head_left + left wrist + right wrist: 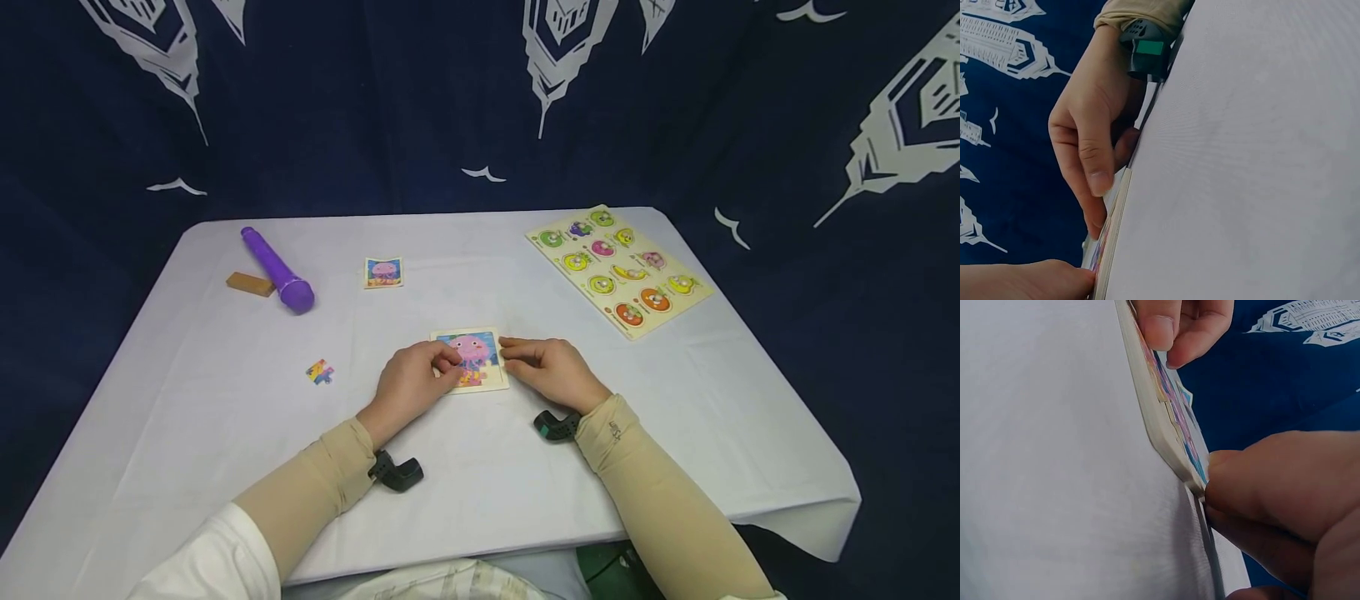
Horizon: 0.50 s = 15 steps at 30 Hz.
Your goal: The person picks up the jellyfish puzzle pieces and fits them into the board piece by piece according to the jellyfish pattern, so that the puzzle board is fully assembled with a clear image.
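A small picture puzzle (474, 343) with a pink cartoon character lies flat in front of me, and a pale patch shows at its right side. My left hand (414, 377) is bent over its left part, with the thumb on or just above the pieces. Along the right edge, my right hand (555, 371) touches the frame with its thumb and forefinger. In the right wrist view the board's pale edge (1159, 434) shows beside the right fingers. A loose jigsaw piece (320, 372) lies to the left of the left hand.
A purple toy microphone (277, 271) leans across a brown block (251, 284) at the back left. Behind the puzzle is a small picture card (383, 272) with a similar pink character. A yellow fruit board (622, 271) lies back right on the white tablecloth (187, 467).
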Each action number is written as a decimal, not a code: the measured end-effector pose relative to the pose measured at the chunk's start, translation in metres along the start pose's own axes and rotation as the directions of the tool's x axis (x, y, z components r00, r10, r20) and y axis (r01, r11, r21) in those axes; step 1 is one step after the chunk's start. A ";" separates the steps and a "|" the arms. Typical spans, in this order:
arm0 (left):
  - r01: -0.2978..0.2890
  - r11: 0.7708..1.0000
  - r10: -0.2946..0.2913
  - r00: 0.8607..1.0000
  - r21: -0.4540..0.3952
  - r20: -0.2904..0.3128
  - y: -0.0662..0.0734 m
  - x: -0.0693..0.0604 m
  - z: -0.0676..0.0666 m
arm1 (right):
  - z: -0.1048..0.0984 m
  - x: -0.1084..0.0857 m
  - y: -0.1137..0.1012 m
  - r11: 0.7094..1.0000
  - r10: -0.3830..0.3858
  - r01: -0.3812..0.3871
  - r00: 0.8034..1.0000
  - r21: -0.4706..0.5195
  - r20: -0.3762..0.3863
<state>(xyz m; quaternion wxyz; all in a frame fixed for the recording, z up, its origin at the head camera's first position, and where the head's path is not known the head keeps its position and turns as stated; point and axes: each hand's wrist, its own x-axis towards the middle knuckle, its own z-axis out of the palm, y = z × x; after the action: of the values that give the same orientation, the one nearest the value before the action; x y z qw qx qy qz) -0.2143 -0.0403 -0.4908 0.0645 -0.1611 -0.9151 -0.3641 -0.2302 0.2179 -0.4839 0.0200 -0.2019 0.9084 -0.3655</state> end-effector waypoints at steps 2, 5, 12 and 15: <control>-0.003 1.000 0.003 1.000 -0.013 0.003 0.000 0.000 0.000 | 0.000 0.000 0.001 1.000 0.006 -0.006 1.000 -0.010 0.006; -0.018 0.997 0.018 1.000 -0.071 0.004 -0.001 -0.001 -0.001 | 0.000 -0.002 0.002 1.000 0.012 -0.011 1.000 -0.018 0.015; -0.063 0.997 0.060 0.997 -0.052 -0.055 -0.013 -0.013 -0.053 | -0.001 -0.002 0.002 1.000 -0.008 0.008 1.000 -0.029 0.020; 0.003 0.996 0.007 0.993 0.089 -0.117 -0.026 -0.024 -0.093 | -0.001 -0.002 0.001 0.999 -0.013 0.014 1.000 -0.035 0.019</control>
<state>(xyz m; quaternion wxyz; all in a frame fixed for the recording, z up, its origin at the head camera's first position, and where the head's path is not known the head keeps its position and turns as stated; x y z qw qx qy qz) -0.2001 -0.1281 -0.4457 0.1256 -0.1374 -0.9249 -0.3316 -0.2289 0.2201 -0.4843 0.0224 -0.2116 0.9131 -0.3477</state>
